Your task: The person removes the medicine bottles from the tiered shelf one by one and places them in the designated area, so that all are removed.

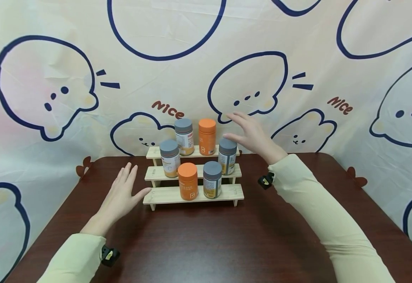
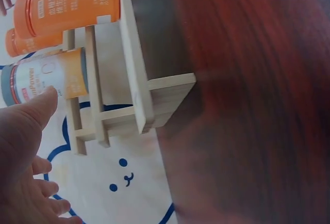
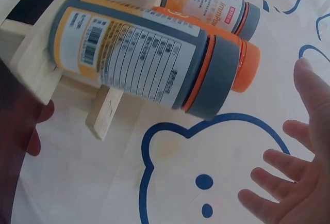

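A three-step wooden rack (image 1: 167,195) holds several supplement bottles. On the top step stand a grey-capped bottle (image 1: 184,137) and an orange bottle (image 1: 207,137). The middle step bears one grey-capped bottle (image 1: 170,159) at its left and another grey-capped bottle (image 1: 227,157) at its right. An orange bottle (image 1: 188,182) and a grey-capped bottle (image 1: 212,180) stand on the lowest step. My left hand (image 1: 121,194), fingers extended and holding nothing, is left of the rack. Above and right of the middle step's right bottle, my right hand (image 1: 253,135) has its fingers spread and empty.
The rack stands on a dark brown table (image 1: 198,239), toward its back edge. Behind and at both sides hangs a cream cloth (image 1: 177,82) with blue cartoon outlines. A black wrist camera (image 1: 110,255) is on the left wrist, another black camera (image 1: 266,181) on the right.
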